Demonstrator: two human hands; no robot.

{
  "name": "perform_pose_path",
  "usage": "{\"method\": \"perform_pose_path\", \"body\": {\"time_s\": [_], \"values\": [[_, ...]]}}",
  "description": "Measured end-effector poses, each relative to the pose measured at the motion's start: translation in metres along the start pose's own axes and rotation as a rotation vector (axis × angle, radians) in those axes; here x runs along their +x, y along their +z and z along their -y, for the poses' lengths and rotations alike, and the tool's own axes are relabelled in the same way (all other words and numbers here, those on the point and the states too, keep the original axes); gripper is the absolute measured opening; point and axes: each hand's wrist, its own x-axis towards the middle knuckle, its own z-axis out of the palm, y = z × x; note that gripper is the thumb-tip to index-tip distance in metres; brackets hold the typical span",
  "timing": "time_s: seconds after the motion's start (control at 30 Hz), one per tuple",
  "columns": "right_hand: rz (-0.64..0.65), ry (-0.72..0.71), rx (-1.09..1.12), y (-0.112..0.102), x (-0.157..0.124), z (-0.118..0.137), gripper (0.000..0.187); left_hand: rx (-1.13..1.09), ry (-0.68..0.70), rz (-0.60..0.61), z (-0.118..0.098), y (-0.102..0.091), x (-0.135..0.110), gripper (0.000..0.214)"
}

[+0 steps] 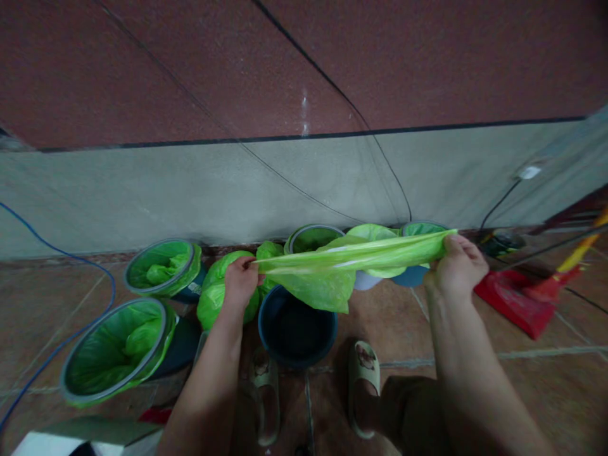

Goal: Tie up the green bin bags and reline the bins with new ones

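A thin green plastic bag (pixel 327 278) is stretched sideways between my hands, its loose part hanging below. My left hand (pixel 241 278) pinches one end, and my right hand (pixel 456 263) is closed on the other. Under the bag, between my feet, stands a dark blue trash bin (pixel 298 361) with no liner showing at its rim. The bag covers part of the bin's far side and some of the bins behind.
Along the wall stand green-lined bins (pixel 317 231). Two more lined bins (pixel 164 310) are at the left, beside a filled green bag (pixel 208 310). A red dustpan (pixel 515 301) lies at the right. A blue cable (pixel 111 288) crosses the floor.
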Motion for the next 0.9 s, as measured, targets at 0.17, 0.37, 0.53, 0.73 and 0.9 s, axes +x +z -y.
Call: {"method": "perform_pose_path", "body": {"time_s": [0.17, 0.37, 0.53, 0.73, 0.9], "values": [[-0.033, -0.091, 0.008, -0.003, 0.000, -0.001, 0.011, -0.081, -0.072, 0.170, -0.007, -0.015, -0.003, 0.027], [-0.042, -0.103, -0.031, -0.008, 0.005, -0.002, 0.011, -0.377, -0.083, 0.444, -0.023, -0.047, -0.006, 0.023], [-0.007, -0.108, -0.003, 0.003, -0.008, 0.006, 0.012, -0.535, 0.048, 0.162, -0.024, -0.044, 0.001, 0.025], [0.446, 0.081, 0.083, 0.015, -0.044, 0.029, 0.015, -1.015, 0.164, -0.365, -0.031, -0.061, 0.015, 0.015], [0.816, 0.357, 0.096, 0.024, -0.099, 0.049, 0.023, -0.774, -0.266, -0.424, -0.032, -0.061, 0.003, 0.015]]}}
